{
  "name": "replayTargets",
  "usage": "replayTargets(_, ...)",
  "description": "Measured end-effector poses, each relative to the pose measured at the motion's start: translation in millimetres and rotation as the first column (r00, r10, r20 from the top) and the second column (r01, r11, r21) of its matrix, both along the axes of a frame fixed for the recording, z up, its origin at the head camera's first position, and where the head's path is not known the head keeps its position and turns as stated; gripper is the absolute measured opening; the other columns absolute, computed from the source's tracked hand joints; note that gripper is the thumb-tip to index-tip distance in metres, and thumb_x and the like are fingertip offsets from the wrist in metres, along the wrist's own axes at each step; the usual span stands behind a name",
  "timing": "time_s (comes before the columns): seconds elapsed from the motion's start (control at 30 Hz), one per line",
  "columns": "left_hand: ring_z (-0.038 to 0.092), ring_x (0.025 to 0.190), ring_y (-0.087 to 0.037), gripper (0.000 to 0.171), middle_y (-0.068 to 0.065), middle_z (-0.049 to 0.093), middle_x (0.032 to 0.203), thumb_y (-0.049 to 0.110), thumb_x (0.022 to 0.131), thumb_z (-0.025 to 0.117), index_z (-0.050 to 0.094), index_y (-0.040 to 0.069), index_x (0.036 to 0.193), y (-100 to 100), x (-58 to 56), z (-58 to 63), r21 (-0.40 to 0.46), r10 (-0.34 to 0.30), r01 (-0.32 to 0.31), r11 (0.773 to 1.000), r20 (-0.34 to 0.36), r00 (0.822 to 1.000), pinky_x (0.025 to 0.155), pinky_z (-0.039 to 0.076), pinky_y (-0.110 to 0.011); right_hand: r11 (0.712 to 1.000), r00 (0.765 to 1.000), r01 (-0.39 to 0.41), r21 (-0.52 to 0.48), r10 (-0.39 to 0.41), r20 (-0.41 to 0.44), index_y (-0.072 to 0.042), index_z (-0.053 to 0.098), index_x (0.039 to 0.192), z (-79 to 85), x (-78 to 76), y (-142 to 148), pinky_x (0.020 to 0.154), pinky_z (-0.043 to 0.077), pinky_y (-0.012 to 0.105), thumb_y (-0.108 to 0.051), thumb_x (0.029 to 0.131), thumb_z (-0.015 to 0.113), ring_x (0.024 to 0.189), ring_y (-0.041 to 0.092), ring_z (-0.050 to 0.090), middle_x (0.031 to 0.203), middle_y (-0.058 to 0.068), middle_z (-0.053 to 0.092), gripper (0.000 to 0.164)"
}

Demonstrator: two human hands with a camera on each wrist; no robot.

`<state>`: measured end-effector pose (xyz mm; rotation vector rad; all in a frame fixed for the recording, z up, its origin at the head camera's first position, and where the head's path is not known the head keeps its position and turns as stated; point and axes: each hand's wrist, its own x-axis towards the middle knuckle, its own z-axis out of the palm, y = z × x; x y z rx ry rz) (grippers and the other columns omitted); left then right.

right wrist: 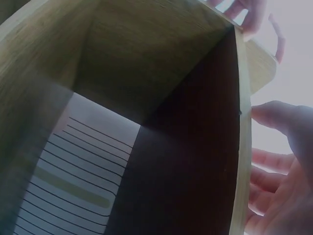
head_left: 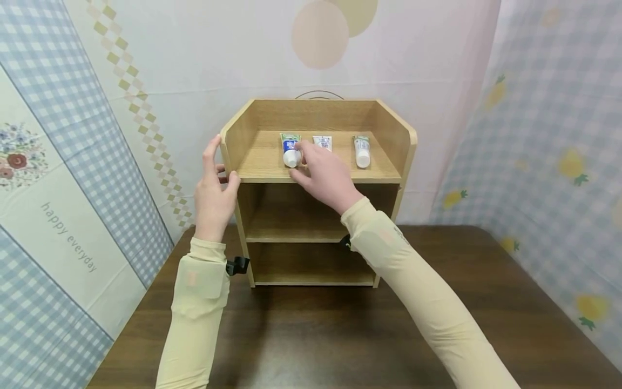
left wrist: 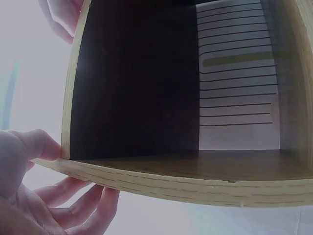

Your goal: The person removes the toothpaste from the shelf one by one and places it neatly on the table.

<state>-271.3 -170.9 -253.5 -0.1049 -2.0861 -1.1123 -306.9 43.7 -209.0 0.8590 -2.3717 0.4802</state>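
Observation:
A small wooden shelf unit [head_left: 323, 180] stands on the table, with three small squeeze tubes on its top board. The left tube [head_left: 290, 147] is green and blue with a white cap facing front. Partly behind my right hand lies a white tube [head_left: 323, 141] with blue lettering. The right tube [head_left: 362, 151] is white with a greenish end. My left hand [head_left: 215, 194] grips the unit's left side panel, thumb and fingers on either side of its edge. My right hand [head_left: 326, 175] is beside the left tube, fingers spread near its cap; contact is hard to tell.
Below the top board are two lower compartments [head_left: 311, 262]. Raised side panels [head_left: 396, 127] and a back panel border the top. The dark wooden table [head_left: 311, 335] extends in front and to both sides. Patterned cloth [head_left: 413, 54] hangs behind and around.

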Motion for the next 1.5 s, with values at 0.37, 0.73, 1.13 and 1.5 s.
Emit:
replayTargets(0.37, 0.069, 0.096, -0.036, 0.067, -0.020, 0.068, 0.115, 0.013, 0.092, 0.046, 0.025, 0.045, 0.147, -1.0, 0.6, 1.4, -0.014, 0.044, -0.044, 0.999, -0.020, 0.999, 0.081, 0.051, -0.051, 0.988, 0.994, 0.107, 0.112, -0.110, 0.021, -0.019, 0.049, 0.138, 5.0, -7.6, -17.6, 0.065, 0.048, 0.040, -0.037, 0.094, 0.057, 0.079, 0.026, 0.058, 0.094, 0.010, 0.062, 0.049)
replayTargets(0.73, 0.069, 0.095, -0.037, 0.066, -0.022, 0.067, 0.115, 0.015, 0.093, 0.048, 0.023, 0.045, 0.147, -1.6, 0.3, -3.2, -0.036, 0.038, -0.039, 0.999, -0.016, 0.999, 0.076, 0.051, -0.051, 0.982, 0.984, 0.176, 0.061, -0.174, -0.042, -0.025, 0.057, 0.135, -7.0, -16.7, -25.7, 0.074, 0.047, 0.041, -0.041, 0.095, 0.053, 0.089, 0.029, 0.060, 0.098, 0.011, 0.065, 0.043)
replayTargets(1.13, 0.068, 0.096, -0.036, 0.066, -0.023, 0.067, 0.115, 0.016, 0.093, 0.048, 0.024, 0.044, 0.147, 0.2, 1.1, 0.5, -0.043, 0.050, -0.050, 0.998, -0.018, 0.999, 0.078, 0.051, -0.051, 0.975, 0.960, 0.119, -0.190, -0.161, -0.228, -0.024, 0.070, 0.117, -23.1, -18.4, -23.2, 0.063, 0.046, 0.037, -0.036, 0.087, 0.065, 0.076, 0.024, 0.062, 0.085, 0.007, 0.069, 0.033)
replayTargets(1.5, 0.067, 0.078, -0.033, 0.059, -0.017, 0.067, 0.090, 0.021, 0.095, 0.053, 0.027, 0.040, 0.144, 1.9, -6.3, 3.3, -0.086, 0.106, -0.112, 0.990, -0.065, 0.992, 0.065, 0.048, -0.045, 0.964, 0.944, 0.077, -0.255, -0.153, -0.292, -0.020, 0.073, 0.113, -28.4, -21.1, -22.4, 0.058, 0.046, 0.036, -0.029, 0.084, 0.067, 0.070, 0.024, 0.062, 0.082, 0.007, 0.070, 0.030)
